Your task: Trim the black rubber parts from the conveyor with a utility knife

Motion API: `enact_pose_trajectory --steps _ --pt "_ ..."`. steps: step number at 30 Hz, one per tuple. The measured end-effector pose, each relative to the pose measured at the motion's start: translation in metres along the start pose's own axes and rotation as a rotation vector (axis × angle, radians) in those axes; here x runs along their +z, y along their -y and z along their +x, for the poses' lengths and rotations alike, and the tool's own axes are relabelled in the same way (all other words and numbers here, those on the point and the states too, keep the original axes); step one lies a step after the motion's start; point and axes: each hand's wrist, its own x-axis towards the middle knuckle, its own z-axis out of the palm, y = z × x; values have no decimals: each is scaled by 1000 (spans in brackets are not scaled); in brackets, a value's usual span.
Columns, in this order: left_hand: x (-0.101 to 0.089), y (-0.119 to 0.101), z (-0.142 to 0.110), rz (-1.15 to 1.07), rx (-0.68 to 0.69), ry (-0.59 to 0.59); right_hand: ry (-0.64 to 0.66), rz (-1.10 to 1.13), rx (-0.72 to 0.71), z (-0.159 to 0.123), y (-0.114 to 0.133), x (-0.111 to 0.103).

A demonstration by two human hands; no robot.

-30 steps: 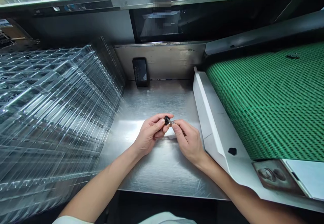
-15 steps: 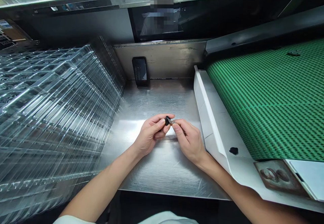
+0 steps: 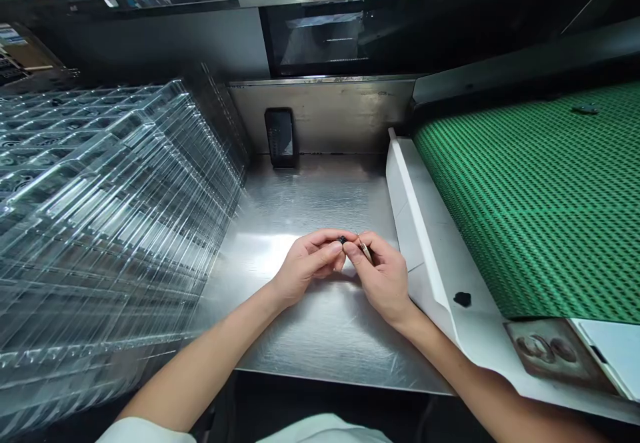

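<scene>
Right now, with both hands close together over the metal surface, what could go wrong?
The small black part, pinched in the left hand, might slip and drop onto the metal surface.
The thin metal tool in the right hand sits close to bare fingers, so a slip might nick one.
The phone, propped against the back panel, could slide if bumped.

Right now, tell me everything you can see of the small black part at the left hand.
The small black part is pinched between thumb and forefinger of the left hand, held above the metal tabletop. It looks like plastic or rubber, with an uneven outline. Fingers hide most of it, so its full shape can't be told. The thumb tip of the right hand is right beside it; whether they touch is unclear.
</scene>
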Motion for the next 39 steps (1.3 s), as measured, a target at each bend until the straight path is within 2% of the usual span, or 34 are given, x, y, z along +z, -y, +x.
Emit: enact_pose_trajectory --steps 3,9,14,17,21,23,26,30,34,39 --pt "2 -1 0 26 1 -16 -10 -14 -20 0 2 0" --pt "4 -4 0 -8 19 -65 -130 48 -1 3 4 0" --pt "5 -1 3 41 48 -87 7 44 -50 2 3 2" --pt "5 1 4 73 50 -87 78 45 -29 1 4 4" --pt "5 4 3 30 34 -59 32 -26 -45 0 4 0" --pt "3 4 3 -76 2 -90 -9 -66 -92 0 5 -2" --pt "-1 3 4 -259 -27 -197 -25 -144 -224 -2 6 -3" --pt "-3 -1 6 -385 5 -283 67 -213 -399 -4 9 1" --pt "1 -3 5 -432 -20 -251 147 -253 -461 -2 8 7" --pt "2 -1 2 -389 -45 -202 170 -287 -410 1 3 10"
